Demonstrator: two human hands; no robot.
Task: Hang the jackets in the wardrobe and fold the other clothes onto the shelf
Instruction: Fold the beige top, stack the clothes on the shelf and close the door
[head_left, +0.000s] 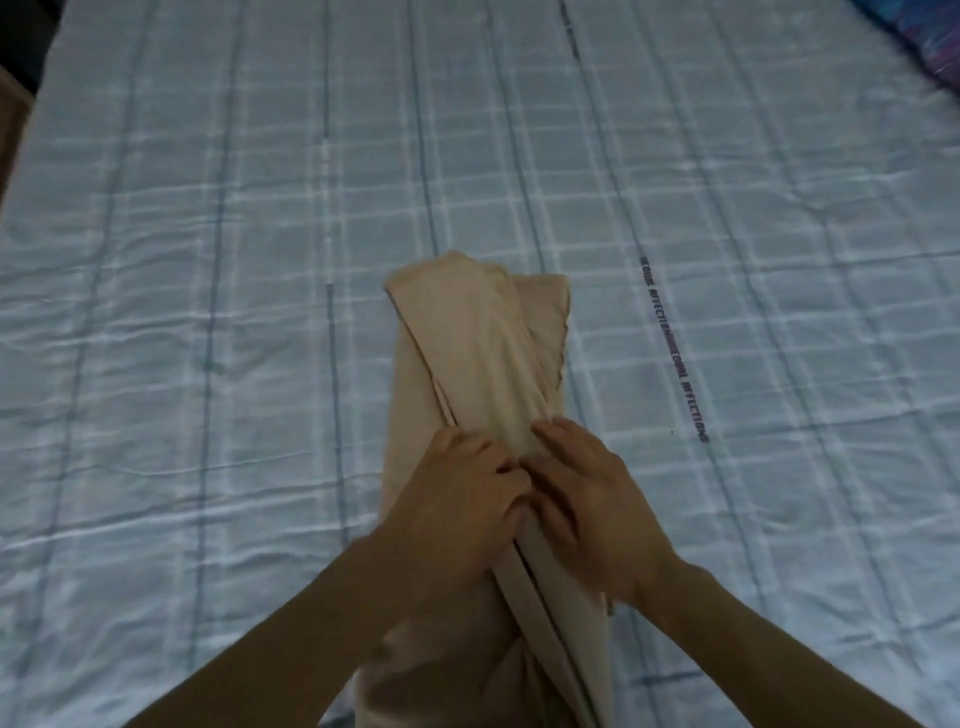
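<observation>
- Bed filled nearly the whole view; it was covered by a pale blue checked bedsheet with darker blue stripes running away from the camera and fine creases across it.
- A line of dark printed lettering ran along one stripe, right of centre; too blurred to read with certainty.
- A beige garment, folded lengthwise into a long narrow strip, lay on the bed near the centre, running from the lower edge of the view to about mid-frame.
- Left hand lay on the garment's near half with its fingers curled, gripping a fold of the cloth.
- Right hand sat just beside it, touching it; its fingers were pressed down onto the cloth and bent around the fold.
- A dark blue patterned fabric showed at the top right corner.
- A brown wooden edge and dark floor showed at the top left.
</observation>
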